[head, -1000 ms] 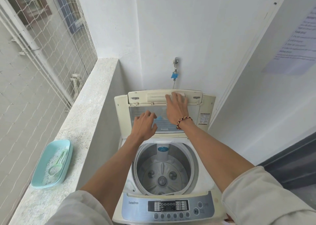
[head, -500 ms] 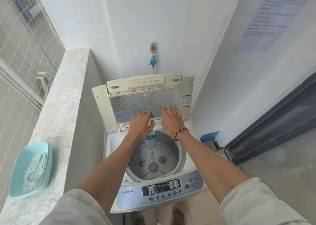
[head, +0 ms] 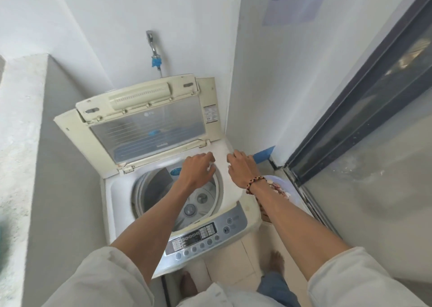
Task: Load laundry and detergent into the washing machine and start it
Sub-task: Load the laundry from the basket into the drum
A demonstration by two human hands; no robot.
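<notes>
A cream top-load washing machine (head: pixel 233 211) stands in front of me with its folding lid (head: pixel 145 124) raised against the wall. Its drum (head: pixel 194 204) holds no laundry. My left hand (head: pixel 198 171) hovers over the back of the drum opening, fingers loosely curled, holding nothing. My right hand (head: pixel 240 169), with a beaded bracelet at the wrist, hangs over the machine's right rim, also holding nothing. A pale basin with patterned laundry (head: pixel 280 190) sits on the floor to the right of the machine, partly hidden by my right forearm.
The control panel (head: pixel 203 236) runs along the machine's front edge. A tap with a blue fitting (head: pixel 155 56) is on the wall behind. A concrete ledge (head: pixel 21 143) runs along the left. A dark-framed glass door (head: pixel 350 110) is on the right. My bare feet stand on floor tiles (head: pixel 236 260).
Both hands have come off the raised lid and dropped toward the drum and the right rim. My view has swung right and down, bringing the laundry basin into sight.
</notes>
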